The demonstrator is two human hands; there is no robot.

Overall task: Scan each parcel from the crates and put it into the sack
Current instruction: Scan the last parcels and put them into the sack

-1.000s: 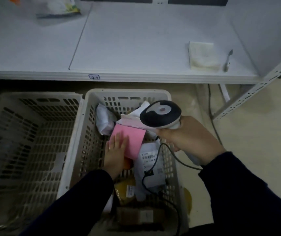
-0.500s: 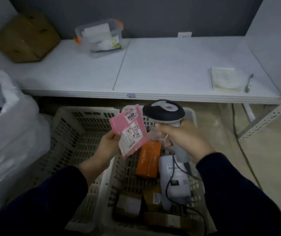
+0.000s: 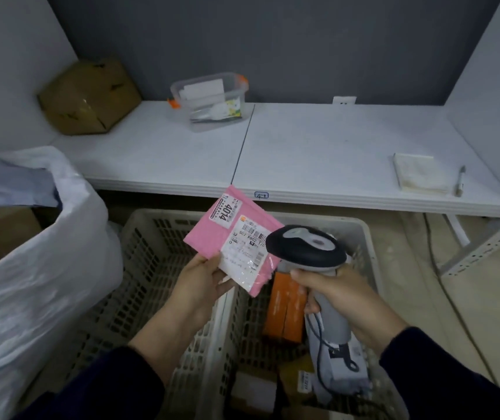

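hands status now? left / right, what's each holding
Left hand: closed, holding the pink parcel by its lower edge.
Right hand: closed round the scanner handle.

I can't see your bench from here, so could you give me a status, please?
Left hand holds pink parcel, label up. Right hand grips scanner, head beside the label. Sack open on the left, nothing between.

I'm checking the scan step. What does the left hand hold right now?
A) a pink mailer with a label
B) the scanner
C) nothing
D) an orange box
A: the left hand pinches the pink mailer at its lower edge, label facing up, while the right hand grips the scanner.
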